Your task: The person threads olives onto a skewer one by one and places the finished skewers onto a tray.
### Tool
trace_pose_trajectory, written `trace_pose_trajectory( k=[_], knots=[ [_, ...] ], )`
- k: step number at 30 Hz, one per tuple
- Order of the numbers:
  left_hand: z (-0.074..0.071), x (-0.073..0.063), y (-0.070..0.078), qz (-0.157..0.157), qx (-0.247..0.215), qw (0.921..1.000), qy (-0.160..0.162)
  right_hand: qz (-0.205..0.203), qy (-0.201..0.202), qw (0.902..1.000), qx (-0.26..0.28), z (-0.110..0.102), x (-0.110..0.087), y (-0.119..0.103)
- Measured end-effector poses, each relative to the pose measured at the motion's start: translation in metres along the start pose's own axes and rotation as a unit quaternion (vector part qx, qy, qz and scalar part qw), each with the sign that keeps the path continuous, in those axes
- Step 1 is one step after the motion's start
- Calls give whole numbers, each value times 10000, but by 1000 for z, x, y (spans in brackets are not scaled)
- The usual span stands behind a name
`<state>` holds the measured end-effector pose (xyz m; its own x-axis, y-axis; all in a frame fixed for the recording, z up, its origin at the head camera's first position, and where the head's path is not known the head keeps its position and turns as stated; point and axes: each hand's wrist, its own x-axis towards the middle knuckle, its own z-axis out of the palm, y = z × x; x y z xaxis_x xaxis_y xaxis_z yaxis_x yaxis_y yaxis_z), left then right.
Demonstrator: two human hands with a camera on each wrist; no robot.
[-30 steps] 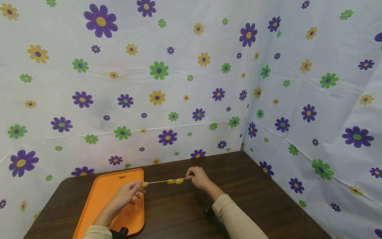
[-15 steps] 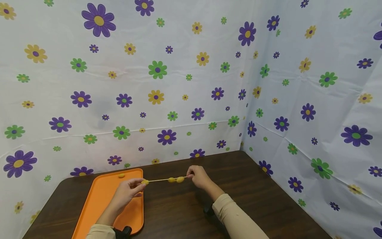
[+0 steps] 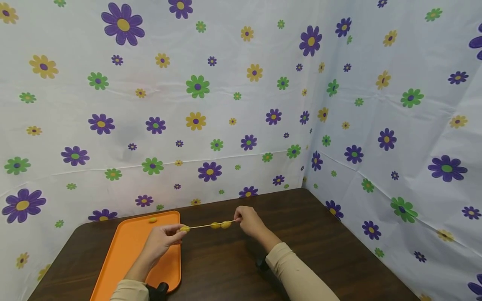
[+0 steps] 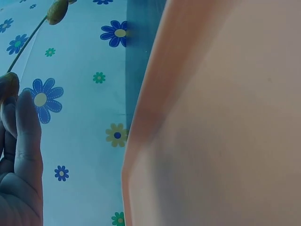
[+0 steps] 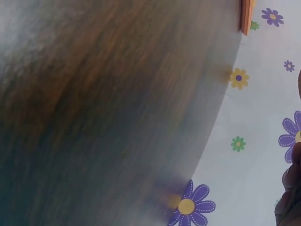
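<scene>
A thin wooden skewer point(image 3: 201, 226) is held nearly level above the table, between both hands. Two small yellow oval fruits point(image 3: 215, 225) sit threaded side by side toward its right end. Thumb and fingers of the left hand point(image 3: 157, 243) pinch another yellow oval fruit point(image 3: 184, 228) at the skewer's left tip. Seen from the left wrist, that fruit point(image 4: 9, 85) meets the stick at the fingertips, and a threaded fruit point(image 4: 57, 12) shows farther up. The right hand point(image 3: 249, 220) pinches the skewer's right end; only part of that hand point(image 5: 291, 193) shows in the right wrist view.
An orange tray point(image 3: 128, 242) lies at the left of the dark wooden table point(image 3: 214, 267), partly under the left forearm. One more yellow fruit point(image 3: 152, 220) rests near its far edge. A white flowered cloth point(image 3: 165, 142) rises behind and along the right side.
The left fingers, spread around the fruit at the tip a second ago, now pinch it with the hand turned slightly. The right hand keeps its hold on the skewer.
</scene>
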<state>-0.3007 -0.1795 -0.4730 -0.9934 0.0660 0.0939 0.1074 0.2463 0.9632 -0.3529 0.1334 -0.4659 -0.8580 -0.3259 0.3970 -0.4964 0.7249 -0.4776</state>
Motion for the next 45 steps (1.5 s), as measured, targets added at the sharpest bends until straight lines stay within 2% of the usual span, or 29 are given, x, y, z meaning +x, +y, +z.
trace_pose_trajectory(
  k=[3,6,10,12,17,22,31,45],
  knots=[
    [0,-1,0,39,39,10000,-25,-3,-36,10000,-4,2,-1,-1],
    [1,-2,-2,-71,-75,9999,19,30,-162,9997,157,5,-3,-1],
    [2,-3,-6,-333,-627,9974,157,146,-243,9986,453,9,-6,0],
    [4,-2,-6,-399,-979,9942,195,169,-192,9981,553,10,-6,1],
    [9,1,-5,-536,-1920,9795,293,131,-96,9982,583,9,-2,0],
    [10,4,-1,-491,-2234,9726,424,107,-42,9989,459,5,0,-4],
    [7,5,1,-392,-2028,9781,246,82,-66,9996,255,-1,3,-13],
    [15,6,3,-203,-1606,9867,141,55,-35,10000,72,3,5,-21]
  ],
)
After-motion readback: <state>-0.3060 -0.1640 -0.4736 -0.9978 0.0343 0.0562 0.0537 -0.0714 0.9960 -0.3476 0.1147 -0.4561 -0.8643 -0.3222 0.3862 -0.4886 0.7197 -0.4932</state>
